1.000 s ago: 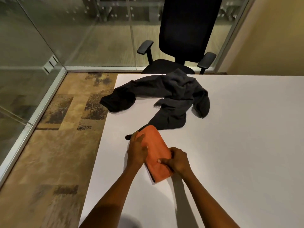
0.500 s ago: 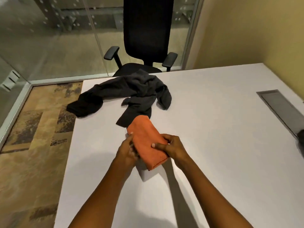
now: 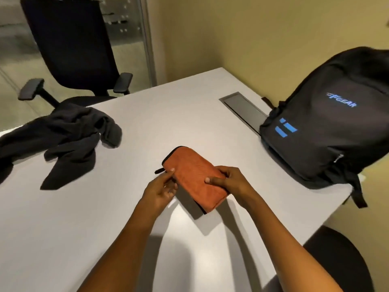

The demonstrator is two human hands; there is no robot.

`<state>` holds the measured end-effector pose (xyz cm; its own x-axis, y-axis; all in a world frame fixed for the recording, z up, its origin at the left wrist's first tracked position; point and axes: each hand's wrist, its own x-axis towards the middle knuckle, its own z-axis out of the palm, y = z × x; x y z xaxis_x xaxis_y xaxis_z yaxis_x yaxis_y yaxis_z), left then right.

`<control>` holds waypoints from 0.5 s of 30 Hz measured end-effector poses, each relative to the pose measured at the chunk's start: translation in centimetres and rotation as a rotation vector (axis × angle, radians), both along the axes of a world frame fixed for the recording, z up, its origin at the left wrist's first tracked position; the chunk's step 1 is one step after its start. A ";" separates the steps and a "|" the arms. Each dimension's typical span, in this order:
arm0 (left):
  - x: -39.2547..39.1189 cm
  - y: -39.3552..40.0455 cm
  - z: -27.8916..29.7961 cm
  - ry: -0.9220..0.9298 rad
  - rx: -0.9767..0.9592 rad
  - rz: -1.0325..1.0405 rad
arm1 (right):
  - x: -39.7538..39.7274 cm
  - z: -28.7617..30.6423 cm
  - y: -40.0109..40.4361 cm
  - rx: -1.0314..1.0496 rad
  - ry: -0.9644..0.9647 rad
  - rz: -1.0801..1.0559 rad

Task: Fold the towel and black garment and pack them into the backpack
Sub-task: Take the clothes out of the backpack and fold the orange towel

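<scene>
A folded orange towel (image 3: 190,171) with dark trim hangs just above the white table (image 3: 189,114), held from both sides. My left hand (image 3: 163,186) pinches its left edge with thumb and fingers. My right hand (image 3: 228,182) grips its right side, thumb on top. The black garment (image 3: 67,133) lies crumpled and unfolded at the table's far left, partly over the edge. A black backpack (image 3: 328,131) with blue stripes and lettering stands upright at the table's right edge, against the wall.
A black office chair (image 3: 69,51) stands behind the table's far left corner. A grey cable hatch (image 3: 244,110) is set into the table beside the backpack. Another dark chair seat (image 3: 341,256) shows at lower right. A yellow wall runs behind the backpack.
The view swung right, bringing the backpack into sight. Both hands lifted the folded towel off the table and carried it right, away from the black garment.
</scene>
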<state>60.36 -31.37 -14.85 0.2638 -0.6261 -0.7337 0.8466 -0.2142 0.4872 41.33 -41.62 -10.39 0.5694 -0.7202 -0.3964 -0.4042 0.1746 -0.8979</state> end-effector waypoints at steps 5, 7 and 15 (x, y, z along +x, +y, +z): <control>-6.5 -4.2 -0.7 -0.155 0.027 -0.181 | -8.0 -1.0 -3.0 0.036 0.014 -0.136; -9.1 -5.7 -1.4 -0.188 0.018 -0.255 | -11.1 -1.7 -3.9 0.051 0.029 -0.185; -17.5 -10.2 -4.2 -0.418 0.053 -0.525 | -20.8 -6.5 -5.6 0.073 0.176 -0.366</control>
